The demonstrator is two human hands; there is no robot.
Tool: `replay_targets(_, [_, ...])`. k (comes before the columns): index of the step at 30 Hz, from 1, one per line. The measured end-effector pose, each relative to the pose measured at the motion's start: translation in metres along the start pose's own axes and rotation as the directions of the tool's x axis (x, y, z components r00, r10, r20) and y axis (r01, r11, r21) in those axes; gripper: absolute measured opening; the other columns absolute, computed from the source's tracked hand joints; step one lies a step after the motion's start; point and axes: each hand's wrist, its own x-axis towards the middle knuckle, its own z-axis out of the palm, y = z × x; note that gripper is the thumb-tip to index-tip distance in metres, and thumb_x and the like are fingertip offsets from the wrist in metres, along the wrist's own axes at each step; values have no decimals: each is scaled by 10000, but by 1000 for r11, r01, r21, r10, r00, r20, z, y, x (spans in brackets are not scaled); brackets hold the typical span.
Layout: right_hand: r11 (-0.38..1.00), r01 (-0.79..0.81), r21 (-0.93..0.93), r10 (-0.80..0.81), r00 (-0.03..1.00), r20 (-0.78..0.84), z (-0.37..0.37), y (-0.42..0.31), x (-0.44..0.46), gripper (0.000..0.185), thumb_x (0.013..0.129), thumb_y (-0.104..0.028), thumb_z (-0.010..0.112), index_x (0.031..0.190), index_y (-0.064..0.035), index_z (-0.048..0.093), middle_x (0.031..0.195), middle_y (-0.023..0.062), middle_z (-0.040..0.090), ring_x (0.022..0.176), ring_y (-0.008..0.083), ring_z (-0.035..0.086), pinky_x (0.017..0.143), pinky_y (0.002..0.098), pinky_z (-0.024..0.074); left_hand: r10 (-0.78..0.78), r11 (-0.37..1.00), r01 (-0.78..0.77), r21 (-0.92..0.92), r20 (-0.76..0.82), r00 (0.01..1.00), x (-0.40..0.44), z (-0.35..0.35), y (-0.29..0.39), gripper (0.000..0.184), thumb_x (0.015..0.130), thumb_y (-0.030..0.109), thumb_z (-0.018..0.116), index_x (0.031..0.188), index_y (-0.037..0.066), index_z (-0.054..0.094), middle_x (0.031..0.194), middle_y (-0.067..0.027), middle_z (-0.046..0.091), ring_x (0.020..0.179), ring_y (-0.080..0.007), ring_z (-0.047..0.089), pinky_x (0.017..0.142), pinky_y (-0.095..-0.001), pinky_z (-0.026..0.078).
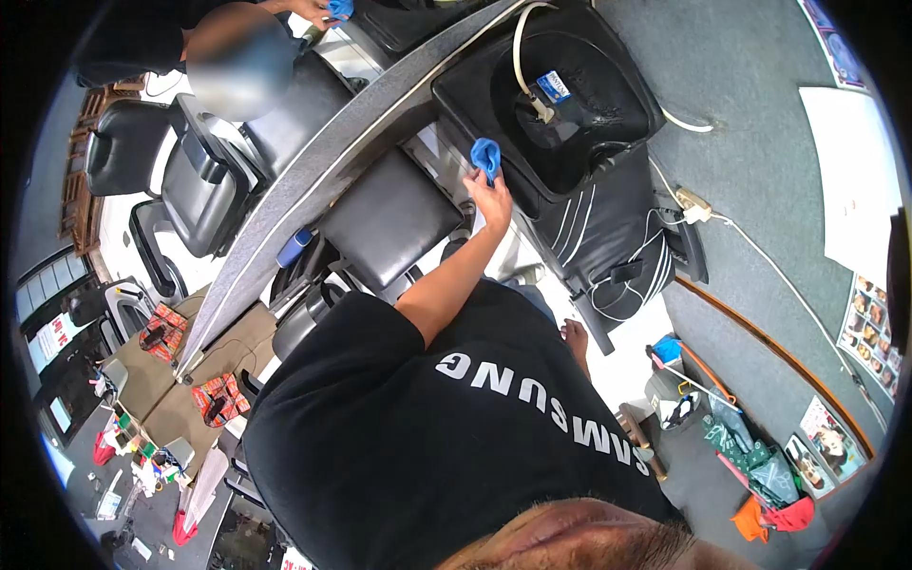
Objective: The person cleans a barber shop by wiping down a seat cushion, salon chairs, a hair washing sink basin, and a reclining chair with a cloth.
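Observation:
My left hand (490,198) is closed on a bunched blue cloth (485,157), at the near left edge of a black shampoo basin (608,57). Inside the basin lie a pale hose (519,43) with its sprayer head (541,112) and a small blue-and-white packet (553,87). My right hand (576,340) hangs low beside my body, partly hidden by my shirt. Its visible fingers look loose, with nothing seen in them. A black padded chair seat (391,217) lies left of my left forearm.
A grey curved edge (313,157) crosses the upper left. Beyond it, a person (133,43) in black holds a blue cloth, possibly a mirror reflection. Cables (760,252) hang right of the basin. Cleaning tools and a bucket (673,394) stand at right. A blue bottle-like object (294,247) lies left.

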Motion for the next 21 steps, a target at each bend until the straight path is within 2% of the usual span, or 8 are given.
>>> replay_targets(4, [986, -29, 163, 32, 999, -17, -7, -30, 23, 317, 1024, -245, 511, 1200, -42, 679, 1019, 77, 699, 917, 164, 678, 749, 310, 539, -305, 947, 316, 54, -149, 941, 61, 23, -26, 258, 930, 257, 684, 1005, 10, 681, 984, -273, 615, 1045, -460, 588, 916, -525, 444])
replay_targets(6, [977, 11, 213, -3, 999, -36, -22, -26, 40, 314, 1034, -256, 517, 1204, -39, 669, 1011, 84, 695, 907, 169, 676, 753, 316, 551, -54, 991, 83, 105, -250, 967, 124, 10, -25, 269, 932, 266, 683, 952, -2, 661, 947, -284, 643, 928, -481, 627, 850, -533, 473])
replay_targets(9, [970, 102, 221, -80, 991, -105, -41, -35, 18, 307, 1050, -276, 514, 1190, -44, 659, 980, 87, 700, 892, 178, 684, 749, 329, 566, -97, 990, 114, 86, -179, 979, 193, -5, -4, 290, 946, 261, 669, 1030, -10, 613, 931, -282, 687, 861, -499, 655, 798, -545, 495])
replay_targets(15, [938, -177, 298, 212, 974, -86, -29, 65, -12, 337, 1043, -311, 517, 1207, -52, 656, 969, 91, 709, 853, 176, 693, 710, 315, 551, -4, 1000, 6, 21, -87, 996, 104, -4, 1, 276, 976, 219, 617, 1160, 25, 550, 1023, -298, 677, 952, -518, 640, 810, -540, 492])
replay_targets(16, [992, 111, -57, -114, 991, -69, -26, 116, -14, 364, 1030, -330, 514, 1203, -43, 658, 968, 98, 714, 851, 189, 704, 718, 337, 561, 21, 1000, -21, 0, -65, 998, 75, -5, 6, 281, 977, 208, 610, 1185, 30, 547, 1037, -292, 676, 966, -519, 637, 809, -542, 490])
replay_targets(17, [998, -38, -48, 37, 999, -16, -29, 94, -37, 394, 1021, -358, 516, 1209, -41, 656, 989, 114, 716, 883, 208, 708, 760, 375, 562, 55, 998, -55, 3, -30, 998, 46, -3, 2, 283, 979, 198, 603, 1203, 36, 544, 1031, -294, 673, 971, -525, 632, 808, -545, 488])
replay_targets(18, [939, 190, -288, -163, 980, 115, -33, 145, -29, 413, 1017, -373, 515, 1211, -36, 655, 997, 140, 715, 905, 223, 708, 765, 404, 563, 87, 996, -87, 5, 5, 996, 17, -4, 1, 287, 982, 188, 596, 1222, 42, 541, 1026, -296, 671, 975, -531, 627, 807, -547, 487])
replay_targets(21, [863, 256, -436, -213, 966, 145, -33, 191, -15, 412, 1018, -371, 515, 1220, -38, 652, 1001, 140, 715, 898, 228, 708, 758, 396, 564, 63, 998, -63, -11, 277, 959, -44, -14, 28, 298, 989, 186, 587, 1244, 54, 511, 1012, -331, 653, 974, -552, 609, 803, -569, 474])
